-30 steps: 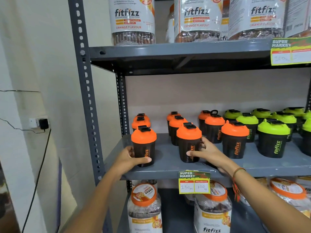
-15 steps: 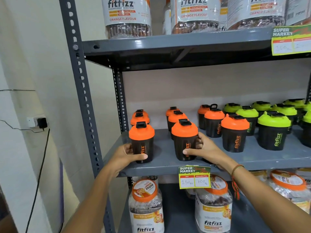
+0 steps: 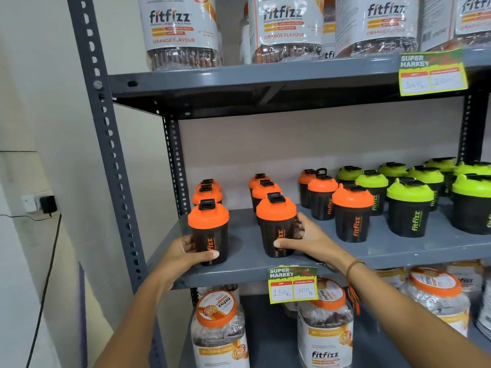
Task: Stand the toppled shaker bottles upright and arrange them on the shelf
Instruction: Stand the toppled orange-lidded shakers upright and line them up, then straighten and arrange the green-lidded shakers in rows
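Note:
On the grey middle shelf (image 3: 247,264) stand rows of black shaker bottles, all upright. My left hand (image 3: 183,254) grips the front left orange-lidded shaker (image 3: 209,229) low on its body. My right hand (image 3: 305,240) wraps the front shaker of the second row (image 3: 276,221), thumb across its front. Behind each stand two more orange-lidded shakers (image 3: 208,193). Further right a third orange row (image 3: 352,211) stands upright, then several green-lidded shakers (image 3: 409,205).
Large fitfizz jars (image 3: 180,30) fill the upper shelf and more jars (image 3: 220,330) sit on the lower one. A price tag (image 3: 292,285) hangs on the shelf's front lip. The perforated upright post (image 3: 111,155) borders the left; a wall socket with a cable (image 3: 43,204) is beyond.
Both hands keep hold of the same two front shakers, which stay upright at the shelf's front. The shift in the picture comes mostly from my head moving.

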### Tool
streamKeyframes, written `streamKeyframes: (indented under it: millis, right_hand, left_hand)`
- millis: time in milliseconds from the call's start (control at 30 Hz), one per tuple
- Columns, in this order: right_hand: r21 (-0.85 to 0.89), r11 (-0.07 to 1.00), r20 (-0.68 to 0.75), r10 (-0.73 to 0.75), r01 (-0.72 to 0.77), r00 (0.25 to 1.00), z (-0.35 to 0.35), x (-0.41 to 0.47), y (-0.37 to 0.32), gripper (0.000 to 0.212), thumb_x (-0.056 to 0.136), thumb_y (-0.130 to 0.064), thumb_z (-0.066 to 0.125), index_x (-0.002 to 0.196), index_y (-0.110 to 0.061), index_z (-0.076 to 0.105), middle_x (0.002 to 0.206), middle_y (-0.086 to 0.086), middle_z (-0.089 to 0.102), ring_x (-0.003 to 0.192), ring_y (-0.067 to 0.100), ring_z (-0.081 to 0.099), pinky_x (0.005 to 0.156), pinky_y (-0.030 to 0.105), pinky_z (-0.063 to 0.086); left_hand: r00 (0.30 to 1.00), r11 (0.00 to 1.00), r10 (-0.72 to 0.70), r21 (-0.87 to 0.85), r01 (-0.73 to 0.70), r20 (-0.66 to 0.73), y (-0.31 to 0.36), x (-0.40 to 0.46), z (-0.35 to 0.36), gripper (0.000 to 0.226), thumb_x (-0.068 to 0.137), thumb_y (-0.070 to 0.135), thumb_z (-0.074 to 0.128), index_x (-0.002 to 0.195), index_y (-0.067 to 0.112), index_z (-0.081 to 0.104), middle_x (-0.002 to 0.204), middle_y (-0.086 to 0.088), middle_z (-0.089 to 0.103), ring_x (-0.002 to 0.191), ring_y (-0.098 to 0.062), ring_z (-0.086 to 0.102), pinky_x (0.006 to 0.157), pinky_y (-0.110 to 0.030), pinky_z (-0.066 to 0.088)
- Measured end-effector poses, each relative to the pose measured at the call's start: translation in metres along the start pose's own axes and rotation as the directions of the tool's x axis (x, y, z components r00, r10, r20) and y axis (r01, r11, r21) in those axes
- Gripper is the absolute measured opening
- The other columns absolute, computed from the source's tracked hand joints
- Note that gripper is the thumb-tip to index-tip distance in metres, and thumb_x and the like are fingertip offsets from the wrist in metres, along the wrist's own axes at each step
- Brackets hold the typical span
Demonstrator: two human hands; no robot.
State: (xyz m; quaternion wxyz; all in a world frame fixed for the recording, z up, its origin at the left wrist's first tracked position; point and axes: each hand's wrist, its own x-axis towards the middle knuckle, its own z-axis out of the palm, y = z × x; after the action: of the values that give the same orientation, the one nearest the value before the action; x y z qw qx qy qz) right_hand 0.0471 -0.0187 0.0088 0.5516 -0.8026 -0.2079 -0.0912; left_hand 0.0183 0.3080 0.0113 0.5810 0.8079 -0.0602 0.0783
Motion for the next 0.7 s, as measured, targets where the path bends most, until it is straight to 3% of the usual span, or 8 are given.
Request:
streamKeyframes:
  millis: [167, 267, 333, 400, 500, 567, 633, 700]
  right_hand:
    - [-0.064, 0.998, 0.001, -0.007, 0.007, 1.0, -0.001, -0.002, -0.001, 0.09, 0.056, -0.06, 0.088, 0.131, -0.037, 0.043, 0.125, -0.022, 0.056, 0.114, -0.003, 0.057, 0.096, 0.027, 0.049]
    - [-0.013, 1.0, -0.097, -0.026, 0.025, 0.995, -0.007, -0.01, 0.001, 0.1, 0.056, -0.066, 0.083, 0.142, -0.037, 0.038, 0.136, -0.014, 0.05, 0.122, 0.005, 0.052, 0.097, 0.028, 0.047]
    - [-0.01, 0.995, -0.243, -0.096, 0.096, 0.965, -0.011, -0.022, 0.002, 0.084, 0.064, -0.067, 0.076, 0.136, -0.039, 0.045, 0.133, -0.014, 0.053, 0.119, 0.002, 0.055, 0.085, 0.019, 0.05]
    - [-0.121, 0.965, -0.428, -0.262, 0.233, 0.865, -0.017, -0.036, 0.005, 0.057, 0.076, -0.058, 0.072, 0.126, -0.036, 0.056, 0.124, -0.014, 0.059, 0.112, 0.005, 0.059, 0.078, 0.021, 0.053]
    - [-0.313, 0.894, -0.631, -0.448, 0.32, 0.633, -0.047, -0.057, 0.011, 0.038, 0.084, -0.043, 0.069, 0.118, -0.029, 0.059, 0.115, -0.019, 0.057, 0.105, 0.012, 0.06, 0.081, 0.029, 0.051]
    - [-0.384, 0.879, -0.708, -0.478, 0.284, 0.521, -0.079, -0.066, 0.017, 0.045, 0.084, -0.04, 0.069, 0.123, -0.022, 0.055, 0.12, -0.029, 0.048, 0.109, 0.014, 0.055, 0.089, 0.03, 0.047]
    - [-0.416, 0.877, -0.759, -0.481, 0.241, 0.439, -0.117, -0.072, 0.028, 0.057, 0.083, -0.039, 0.069, 0.131, -0.016, 0.048, 0.126, -0.034, 0.039, 0.117, 0.012, 0.046, 0.099, 0.028, 0.041]
    - [-0.387, 0.905, -0.793, -0.423, 0.174, 0.438, -0.155, -0.074, 0.044, 0.072, 0.08, -0.044, 0.071, 0.139, -0.017, 0.038, 0.133, -0.02, 0.038, 0.122, 0.01, 0.041, 0.105, 0.03, 0.038]
  left_hand:
    - [0.997, 0.998, 0.053, -0.019, -0.055, -0.062, 0.007, -0.011, 0.005, 0.062, 0.043, 0.04, 0.087, 0.098, 0.037, 0.06, 0.1, 0.025, 0.065, 0.094, 0.008, 0.061, 0.076, -0.018, 0.047]
    - [0.935, 0.99, 0.109, -0.046, -0.131, -0.336, 0.002, -0.028, 0.017, 0.099, 0.046, 0.044, 0.085, 0.136, 0.029, 0.046, 0.14, 0.013, 0.049, 0.125, -0.005, 0.05, 0.107, -0.039, 0.04]
    - [0.816, 0.987, 0.109, -0.032, -0.155, -0.568, 0.003, -0.049, 0.038, 0.107, 0.051, 0.054, 0.082, 0.144, 0.03, 0.036, 0.148, 0.01, 0.042, 0.137, -0.011, 0.04, 0.112, -0.047, 0.035]
    - [0.663, 0.952, 0.265, 0.079, -0.296, -0.7, 0.011, -0.07, 0.074, 0.088, 0.064, 0.058, 0.078, 0.141, 0.038, 0.04, 0.141, 0.021, 0.046, 0.132, -0.002, 0.044, 0.112, -0.039, 0.038]
    - [0.473, 0.78, 0.609, 0.374, -0.501, -0.637, 0.035, -0.083, 0.145, 0.064, 0.078, 0.044, 0.072, 0.136, 0.025, 0.053, 0.133, 0.01, 0.056, 0.122, -0.007, 0.056, 0.107, -0.015, 0.038]
    - [0.518, 0.701, 0.71, 0.402, -0.589, -0.477, 0.051, -0.08, 0.192, 0.063, 0.078, 0.038, 0.071, 0.135, 0.016, 0.054, 0.132, -0.004, 0.061, 0.123, -0.019, 0.058, 0.105, -0.021, 0.042]
    - [0.696, 0.758, 0.649, 0.33, -0.562, -0.307, 0.069, -0.066, 0.229, 0.072, 0.078, 0.047, 0.068, 0.142, 0.027, 0.043, 0.131, -0.001, 0.063, 0.125, -0.013, 0.055, 0.097, -0.022, 0.047]
    - [0.858, 0.837, 0.492, 0.352, -0.419, -0.149, 0.084, -0.04, 0.258, 0.091, 0.073, 0.06, 0.065, 0.149, 0.033, 0.024, 0.133, 0.002, 0.06, 0.121, -0.015, 0.057, 0.094, -0.026, 0.047]
